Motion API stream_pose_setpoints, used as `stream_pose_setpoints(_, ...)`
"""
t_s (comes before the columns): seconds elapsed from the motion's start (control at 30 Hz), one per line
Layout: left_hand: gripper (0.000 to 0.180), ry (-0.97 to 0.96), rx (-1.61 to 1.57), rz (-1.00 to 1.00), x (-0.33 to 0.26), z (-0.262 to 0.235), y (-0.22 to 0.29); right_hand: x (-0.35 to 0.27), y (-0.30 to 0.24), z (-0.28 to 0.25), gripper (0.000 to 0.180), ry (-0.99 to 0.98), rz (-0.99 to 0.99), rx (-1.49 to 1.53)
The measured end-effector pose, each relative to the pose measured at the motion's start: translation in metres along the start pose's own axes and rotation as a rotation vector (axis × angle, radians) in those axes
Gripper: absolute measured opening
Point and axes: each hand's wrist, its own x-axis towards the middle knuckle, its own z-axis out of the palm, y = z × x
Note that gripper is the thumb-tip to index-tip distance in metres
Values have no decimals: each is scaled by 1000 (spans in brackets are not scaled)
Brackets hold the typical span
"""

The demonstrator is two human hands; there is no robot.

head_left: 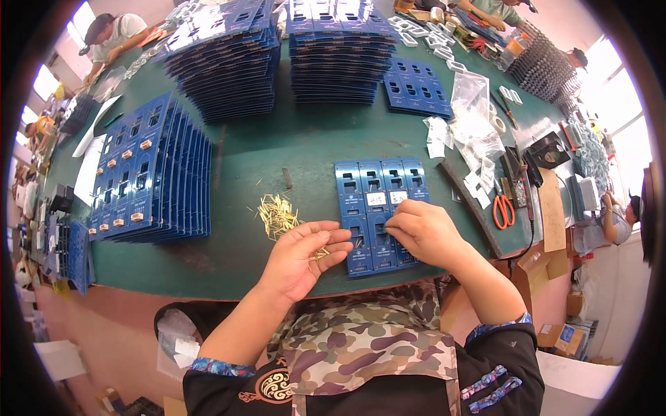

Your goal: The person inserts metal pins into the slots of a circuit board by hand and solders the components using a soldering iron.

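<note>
At my 12 o'clock, the blue board panel (374,212) lies flat on the table (250,159). I'd judge it light, stiff and brittle, best taken by its side edges. My right hand (423,232) pinches over it, contents hidden; my left hand (293,255) cups loosely, grip unclear. The panel's long axis runs roughly 12 to 6.

Camo apron (374,352) over a black top (512,353) — blue patterned cuffs (220,367), swirly tan medallion (275,385), couple of blue floral strips (495,396) too.
</note>
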Motion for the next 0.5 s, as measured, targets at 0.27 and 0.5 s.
stream_pose_setpoints(0.27, 17, -11, 33, 0, 4, -4, -4, -14, -5, 2, 18, 69, -49, -46)
stream_pose_setpoints(0.5, 20, 5, 52, -22, 3, -3, -6, -13, -13, 0, 21, 90, -1, -23)
